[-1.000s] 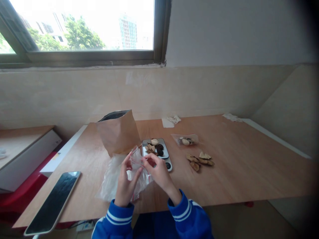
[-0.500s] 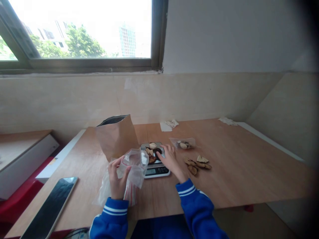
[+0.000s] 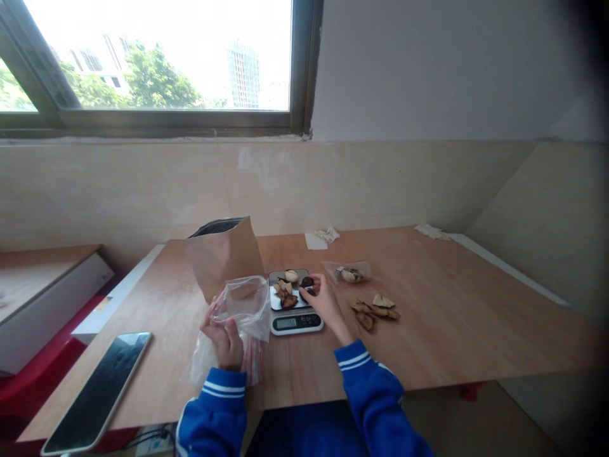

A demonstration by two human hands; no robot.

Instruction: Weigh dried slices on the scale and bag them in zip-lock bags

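My left hand (image 3: 224,339) grips a clear zip bag (image 3: 245,308), its mouth spread apart. My right hand (image 3: 323,301) pinches a dark, round dried piece (image 3: 307,283) at the right side of the kitchen scale's plate. On that scale (image 3: 297,323) lie a pale whitish piece (image 3: 291,276) and several brown dried slices (image 3: 286,295). Digits show on its display but are too small to read. More clear bags with red seals (image 3: 252,362) lie flat under my left hand.
A brown paper pouch (image 3: 226,257) stands upright behind the left hand. To the right are dried slices (image 3: 371,311) and a filled clear bag (image 3: 349,273). A phone (image 3: 102,390) lies left; crumpled tissue (image 3: 327,235) sits near the wall.
My right hand has closed on the dark piece and shifted it slightly right and up. My left hand has drawn the bag left, off the scale, and its mouth is wider.
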